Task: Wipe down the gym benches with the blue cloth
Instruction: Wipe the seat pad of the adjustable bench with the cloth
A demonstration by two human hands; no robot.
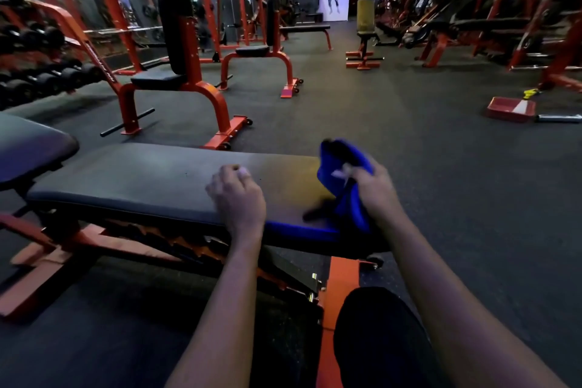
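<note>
Fingers (236, 171) of the left hand (241, 201) are curled under, holding nothing, and rest on the middle of the flat black padded gym bench (126, 179). At the bench's right end, the right hand (374, 190) grips the crumpled blue cloth (330, 181). The cloth bunches above that hand's fingers and trails onto the pad's near edge.

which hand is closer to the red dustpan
Right. The right hand, gripping the blue cloth, is at the bench end toward the dustpan; the left hand rests farther left on it.
</note>
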